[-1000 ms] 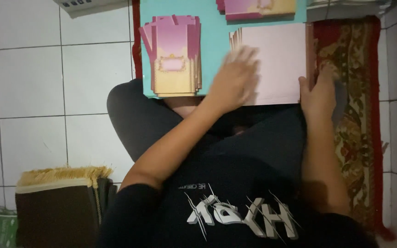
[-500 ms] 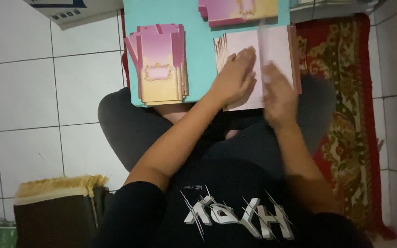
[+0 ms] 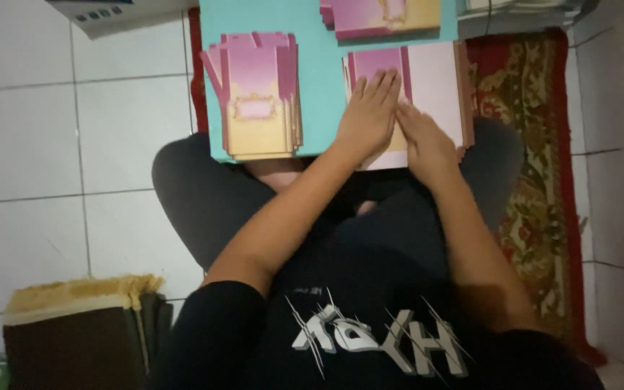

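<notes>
We press our left hand (image 3: pixel 371 114) flat, fingers together, on the pink folded card (image 3: pixel 427 87) lying on the smooth turquoise board (image 3: pixel 321 87); our right hand (image 3: pixel 422 137), fingers straight and closed, rests touching beside it, near a fanned pink-and-cream card stack (image 3: pixel 258 97)

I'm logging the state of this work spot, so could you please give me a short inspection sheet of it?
Surface: turquoise board resting across the seated person's lap.
Job's things: flat pink card pile under both hands; fanned stack of pink and gold cards to its left; another pile at the top edge.
Clutter: white box on the floor, top left.
Hands: left hand pressed flat on the pile; right hand beside it, touching.
Cables: nothing seen.
Surroundings: white floor tiles, patterned red rug, brown fringed cushion.
</notes>
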